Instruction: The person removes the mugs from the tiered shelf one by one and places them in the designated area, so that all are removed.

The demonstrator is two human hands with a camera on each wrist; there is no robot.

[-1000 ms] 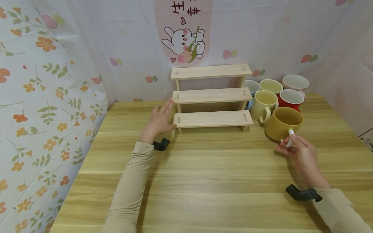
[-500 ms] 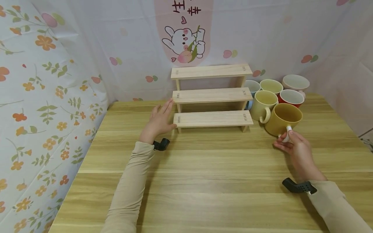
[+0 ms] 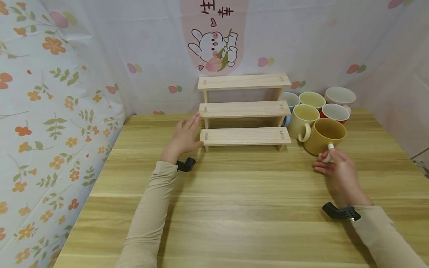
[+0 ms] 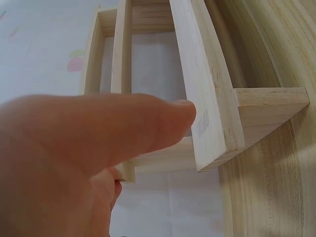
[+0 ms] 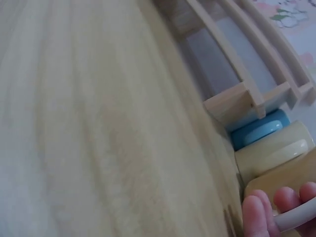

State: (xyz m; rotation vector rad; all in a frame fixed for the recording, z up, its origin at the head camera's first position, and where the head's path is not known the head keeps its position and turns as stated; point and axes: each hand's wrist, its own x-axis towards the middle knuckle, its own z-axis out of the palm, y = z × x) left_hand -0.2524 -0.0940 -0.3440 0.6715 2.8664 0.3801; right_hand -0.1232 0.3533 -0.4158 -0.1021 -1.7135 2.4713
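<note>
A mustard-yellow mug (image 3: 320, 139) with a white handle (image 3: 330, 153) is at the front of a cluster of mugs on the right. My right hand (image 3: 343, 171) pinches that handle, thumb on top and fingers behind it; in the right wrist view the fingertips (image 5: 286, 200) show around the handle. On the far side of the table, a three-tier wooden shelf rack (image 3: 245, 136) stands against the backdrop. My left hand (image 3: 182, 139) rests at the rack's left end with fingers spread. In the left wrist view its thumb (image 4: 163, 121) lies at the lowest board's end.
Behind the mustard mug stand a cream mug (image 3: 299, 124), a red mug (image 3: 335, 111), a pale yellow mug (image 3: 312, 99), a pink mug (image 3: 340, 96) and a blue mug (image 5: 259, 129) close to the rack's right side. A patterned cloth (image 3: 151, 48) hangs behind the wooden table (image 3: 234, 208).
My right hand has moved the mustard mug slightly back and left, closer to the cream and red mugs. The left hand stays at the rack.
</note>
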